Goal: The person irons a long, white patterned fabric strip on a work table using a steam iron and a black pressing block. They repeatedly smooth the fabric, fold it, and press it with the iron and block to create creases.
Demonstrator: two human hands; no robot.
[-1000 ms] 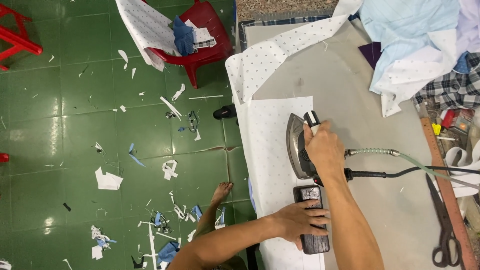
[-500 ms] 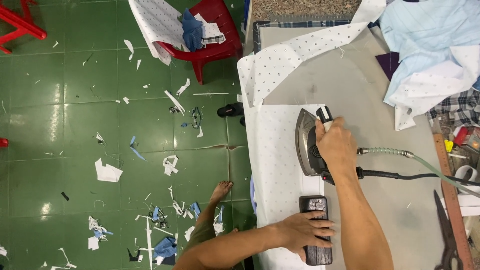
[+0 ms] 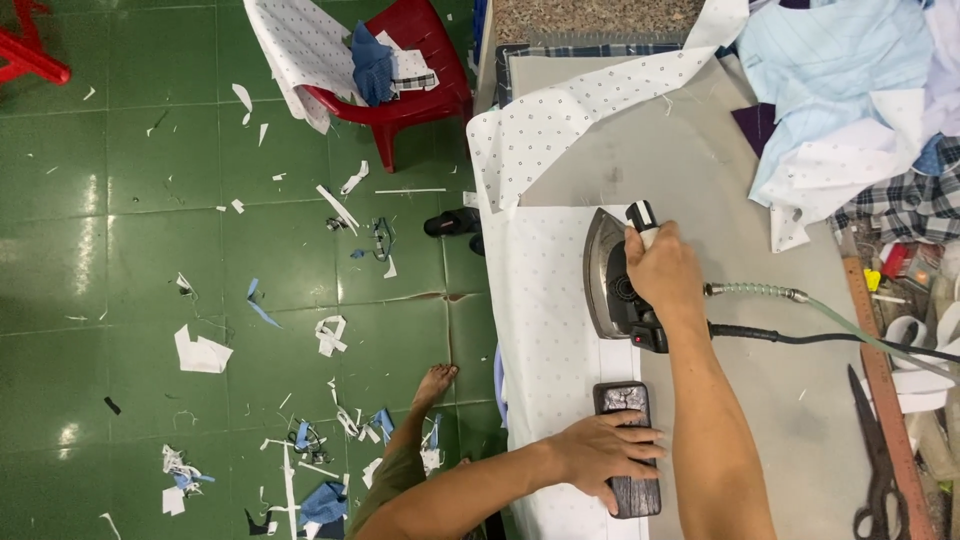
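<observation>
Iron (image 3: 606, 275) shifted slightly along fabric (image 3: 545, 300); nose points away from block (image 3: 627, 450).

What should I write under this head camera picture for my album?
Right hand grips a steam iron on dotted white fabric; left hand presses a dark wooden block.

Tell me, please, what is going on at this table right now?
A person is ironing at a grey table. The right hand grips the handle of an iron that sits on a white dotted cloth laid along the table's edge. The left hand presses a dark block onto the same cloth just behind the iron. A hose and a black cord run from the iron to the right, past scissors. More fabric is piled at the far corner, and scraps litter the green floor.
</observation>
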